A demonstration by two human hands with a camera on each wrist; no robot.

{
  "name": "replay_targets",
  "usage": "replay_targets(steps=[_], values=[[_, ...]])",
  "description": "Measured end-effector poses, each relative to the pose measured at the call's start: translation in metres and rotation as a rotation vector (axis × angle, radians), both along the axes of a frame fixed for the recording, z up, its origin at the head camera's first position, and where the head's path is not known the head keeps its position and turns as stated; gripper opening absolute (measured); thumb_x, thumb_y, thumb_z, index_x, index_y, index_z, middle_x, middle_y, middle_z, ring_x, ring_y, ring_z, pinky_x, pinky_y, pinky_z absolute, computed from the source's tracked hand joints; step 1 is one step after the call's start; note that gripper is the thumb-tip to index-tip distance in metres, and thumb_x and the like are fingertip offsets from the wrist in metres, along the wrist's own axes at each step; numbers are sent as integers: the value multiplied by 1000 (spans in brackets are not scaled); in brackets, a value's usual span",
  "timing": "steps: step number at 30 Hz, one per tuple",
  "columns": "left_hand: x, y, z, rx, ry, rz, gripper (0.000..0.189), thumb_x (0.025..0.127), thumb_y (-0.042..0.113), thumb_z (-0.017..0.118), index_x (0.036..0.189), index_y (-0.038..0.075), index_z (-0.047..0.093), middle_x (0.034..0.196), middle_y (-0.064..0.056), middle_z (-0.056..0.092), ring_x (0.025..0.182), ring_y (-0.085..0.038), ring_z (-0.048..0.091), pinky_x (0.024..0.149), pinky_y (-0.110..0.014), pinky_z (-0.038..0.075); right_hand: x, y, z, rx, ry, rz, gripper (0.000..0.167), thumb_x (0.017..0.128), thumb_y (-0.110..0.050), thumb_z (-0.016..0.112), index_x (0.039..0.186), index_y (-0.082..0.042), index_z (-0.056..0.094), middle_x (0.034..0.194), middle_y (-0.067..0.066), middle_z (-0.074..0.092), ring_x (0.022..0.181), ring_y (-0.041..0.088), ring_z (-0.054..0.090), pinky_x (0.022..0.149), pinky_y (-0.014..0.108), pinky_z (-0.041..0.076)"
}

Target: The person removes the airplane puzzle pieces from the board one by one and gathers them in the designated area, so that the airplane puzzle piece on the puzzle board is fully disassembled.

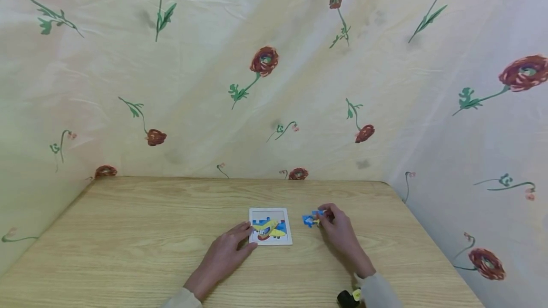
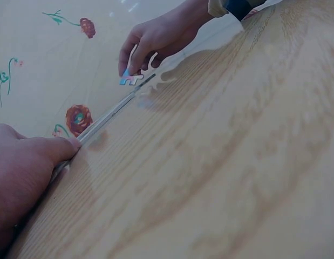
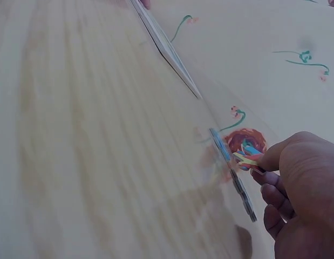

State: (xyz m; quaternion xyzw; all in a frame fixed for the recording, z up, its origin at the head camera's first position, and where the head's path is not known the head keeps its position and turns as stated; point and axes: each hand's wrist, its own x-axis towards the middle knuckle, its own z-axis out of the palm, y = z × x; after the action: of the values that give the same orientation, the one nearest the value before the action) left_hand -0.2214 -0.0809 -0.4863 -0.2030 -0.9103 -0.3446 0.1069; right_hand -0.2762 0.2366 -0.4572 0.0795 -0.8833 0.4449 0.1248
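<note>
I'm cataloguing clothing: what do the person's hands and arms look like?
The left hand and right hand are ungloved. The left sleeve and right sleeve are pale, seemingly plain; a black-and-yellow item shows beside the right one.

We've a lane of desk (image 1: 297, 233) between the puzzle frame (image 1: 288, 227) and the loose pieces (image 1: 308, 221), and we can slip through! Left hand (image 1: 231, 249) blocks the frame's left edge, right hand (image 1: 338, 227) crowds the pieces' right side, flowered curtain (image 1: 192, 108) walls off the far edge.
</note>
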Motion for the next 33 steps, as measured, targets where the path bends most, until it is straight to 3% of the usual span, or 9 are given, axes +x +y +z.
replay_targets(steps=[33], values=[[1,0,1,0,-12,2,50,102,36,68,135,-2,66,147,-17,57,137,-35,53,107,-55,46,9,43,1,61,56,-46,15,102,0,62,116,6,64,91,8,61,82,19,54,66,22,46]])
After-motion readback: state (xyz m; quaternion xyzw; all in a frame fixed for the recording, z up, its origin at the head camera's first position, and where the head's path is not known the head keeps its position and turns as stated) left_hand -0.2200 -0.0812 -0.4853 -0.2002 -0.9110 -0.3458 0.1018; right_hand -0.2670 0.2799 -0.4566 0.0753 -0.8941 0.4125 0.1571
